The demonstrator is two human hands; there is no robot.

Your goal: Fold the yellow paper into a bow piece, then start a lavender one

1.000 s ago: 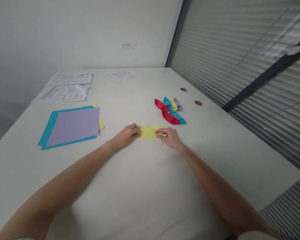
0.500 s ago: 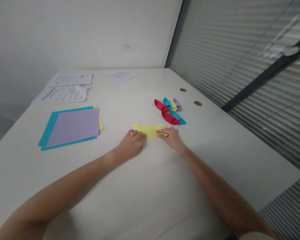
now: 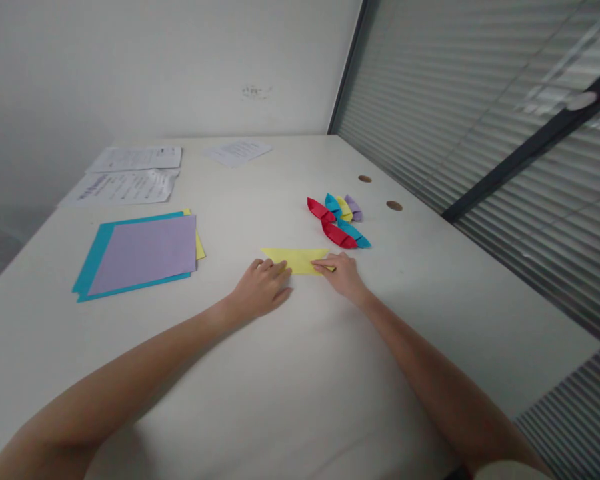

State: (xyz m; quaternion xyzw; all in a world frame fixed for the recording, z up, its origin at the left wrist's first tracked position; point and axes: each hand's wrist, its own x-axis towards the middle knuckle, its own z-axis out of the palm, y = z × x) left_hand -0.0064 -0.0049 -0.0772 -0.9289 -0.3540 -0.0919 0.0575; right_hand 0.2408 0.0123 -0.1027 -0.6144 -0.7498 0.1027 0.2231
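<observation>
A folded strip of yellow paper (image 3: 300,260) with slanted ends lies flat on the white table in front of me. My left hand (image 3: 264,283) rests on its left end, fingertips on the paper and the thumb spread away on the tabletop. At the other end, my right hand (image 3: 343,273) pinches the right corner, thumb and forefinger close together; part of that corner is hidden by the fingers. Just beyond are folded paper pieces: red ones (image 3: 339,235), blue ones (image 3: 354,233), a yellow one (image 3: 345,209) and a purple one (image 3: 353,208).
To the left lies a stack of coloured sheets, a purple sheet (image 3: 145,253) on top of blue sheets (image 3: 91,260), with a yellow sheet (image 3: 201,245) poking out. Printed papers (image 3: 125,187) lie farther back. Two round holes pierce the tabletop (image 3: 430,293) near the window blinds (image 3: 480,100).
My left thumb has moved off the yellow paper and spread outward, its fingers lying flatter. My right thumb and forefinger have come closer together at the right corner.
</observation>
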